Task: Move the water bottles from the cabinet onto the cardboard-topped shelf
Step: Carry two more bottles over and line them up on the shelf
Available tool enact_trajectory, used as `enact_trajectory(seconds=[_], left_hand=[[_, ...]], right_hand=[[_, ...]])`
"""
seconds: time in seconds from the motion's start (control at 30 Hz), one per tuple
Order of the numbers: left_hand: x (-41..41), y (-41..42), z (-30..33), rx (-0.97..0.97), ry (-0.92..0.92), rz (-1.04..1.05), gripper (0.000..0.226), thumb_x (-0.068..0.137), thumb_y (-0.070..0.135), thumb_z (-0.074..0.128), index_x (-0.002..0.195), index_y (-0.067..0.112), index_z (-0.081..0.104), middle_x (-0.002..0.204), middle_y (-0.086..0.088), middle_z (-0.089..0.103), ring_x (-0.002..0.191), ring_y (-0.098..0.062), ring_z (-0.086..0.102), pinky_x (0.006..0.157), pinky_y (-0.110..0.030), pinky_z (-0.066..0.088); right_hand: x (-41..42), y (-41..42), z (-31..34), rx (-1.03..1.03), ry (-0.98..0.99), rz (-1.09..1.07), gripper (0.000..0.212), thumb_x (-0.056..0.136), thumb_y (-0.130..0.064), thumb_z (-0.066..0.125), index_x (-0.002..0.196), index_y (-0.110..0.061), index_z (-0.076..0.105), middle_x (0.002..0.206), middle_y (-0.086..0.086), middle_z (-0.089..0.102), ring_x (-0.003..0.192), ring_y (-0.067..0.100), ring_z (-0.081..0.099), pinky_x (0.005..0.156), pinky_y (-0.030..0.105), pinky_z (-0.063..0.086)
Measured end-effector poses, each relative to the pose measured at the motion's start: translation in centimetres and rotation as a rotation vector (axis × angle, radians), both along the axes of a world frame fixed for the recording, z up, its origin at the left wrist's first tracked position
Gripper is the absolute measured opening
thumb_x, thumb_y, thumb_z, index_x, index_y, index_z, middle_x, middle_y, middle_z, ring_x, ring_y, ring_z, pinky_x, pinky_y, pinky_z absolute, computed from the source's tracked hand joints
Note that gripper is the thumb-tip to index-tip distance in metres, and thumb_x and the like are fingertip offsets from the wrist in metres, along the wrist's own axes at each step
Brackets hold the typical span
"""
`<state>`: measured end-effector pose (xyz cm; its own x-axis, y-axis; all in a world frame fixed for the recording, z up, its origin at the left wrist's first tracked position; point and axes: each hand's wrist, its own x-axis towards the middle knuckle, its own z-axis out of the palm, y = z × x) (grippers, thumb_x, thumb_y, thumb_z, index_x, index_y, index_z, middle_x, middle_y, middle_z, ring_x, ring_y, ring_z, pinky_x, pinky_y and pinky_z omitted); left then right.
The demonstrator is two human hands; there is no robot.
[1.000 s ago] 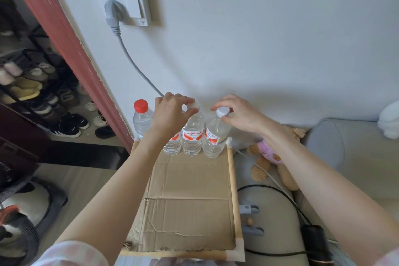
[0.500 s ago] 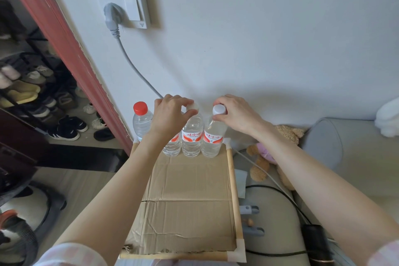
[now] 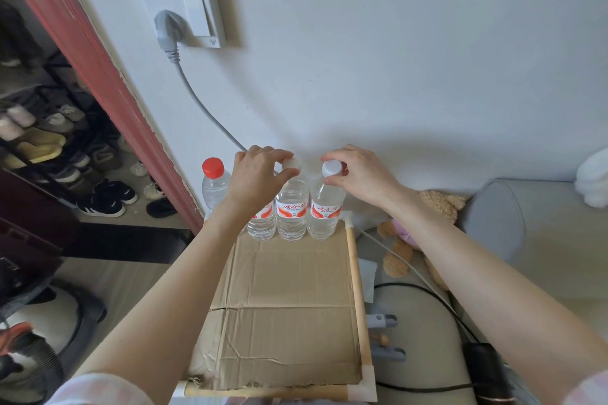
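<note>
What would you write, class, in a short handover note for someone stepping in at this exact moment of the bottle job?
Left hand: fingertips pinching the cap of the third bottle in the row.
Right hand: gripping the white cap of the rightmost bottle.
Four bottles stand upright in a row at the far edge of the cardboard-topped shelf, against the wall; the leftmost is the red-capped bottle.
Done: these four are placed.
Left: let go of both. The cabinet is out of view, so check it for remaining bottles.
</note>
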<state>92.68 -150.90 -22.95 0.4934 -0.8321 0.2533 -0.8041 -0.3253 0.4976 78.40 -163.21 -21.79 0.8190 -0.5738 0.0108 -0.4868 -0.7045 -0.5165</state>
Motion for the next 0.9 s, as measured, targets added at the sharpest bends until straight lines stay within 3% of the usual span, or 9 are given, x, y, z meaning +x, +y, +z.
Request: enact_trajectory(seconds=[0.1,0.2,0.47,0.6,0.9], left_hand=[[0.5,0.6,0.2,-0.041,-0.020,-0.020,0.032,0.085,0.021,0.063,0.115,0.011,0.062,0.111,-0.011,0.065,0.106,-0.033,0.051,0.091,-0.040,0.034],[1.5,1.6,0.5,-0.036,-0.107,0.066,0.032,0.083,0.016,0.064,0.114,0.007,0.062,0.111,-0.017,0.063,0.107,-0.038,0.049,0.089,-0.044,0.036],[2.2,2.3,0.7,0.137,-0.075,0.131,0.037,0.086,0.033,0.059,0.113,0.009,0.062,0.112,-0.017,0.061,0.105,-0.035,0.049,0.087,-0.038,0.031],[2.1,2.4,0.9,0.122,0.033,0.125,0.041,0.084,0.030,0.063,0.117,0.007,0.059,0.114,-0.016,0.058,0.104,-0.029,0.051,0.079,-0.024,0.028],[2.6,2.5,1.2,0.188,-0.053,0.089,0.039,0.086,0.029,0.059,0.119,0.007,0.057,0.113,-0.017,0.061,0.106,-0.033,0.050,0.089,-0.040,0.036]], right_hand=[[-0.4,0.2,-0.2,0.057,-0.038,-0.049,0.052,0.080,-0.021,0.069,0.128,-0.017,0.050,0.122,0.005,0.058,0.101,0.019,0.056,0.087,0.025,0.039],[-0.6,0.3,-0.7,0.105,-0.090,-0.111,0.042,0.079,-0.022,0.069,0.119,-0.015,0.055,0.117,0.004,0.063,0.099,0.017,0.058,0.084,0.025,0.042],[-0.5,0.4,-1.5,0.154,-0.139,-0.162,0.032,0.078,-0.023,0.069,0.109,-0.020,0.059,0.106,0.000,0.066,0.096,0.017,0.060,0.083,0.027,0.044],[-0.6,0.5,-1.5,0.156,-0.137,-0.164,0.033,0.079,-0.024,0.068,0.111,-0.020,0.058,0.107,0.001,0.066,0.097,0.017,0.059,0.083,0.027,0.043],[-0.8,0.7,-1.6,0.131,-0.139,-0.161,0.043,0.080,-0.024,0.069,0.117,-0.014,0.051,0.114,0.004,0.062,0.100,0.020,0.059,0.084,0.027,0.042]])
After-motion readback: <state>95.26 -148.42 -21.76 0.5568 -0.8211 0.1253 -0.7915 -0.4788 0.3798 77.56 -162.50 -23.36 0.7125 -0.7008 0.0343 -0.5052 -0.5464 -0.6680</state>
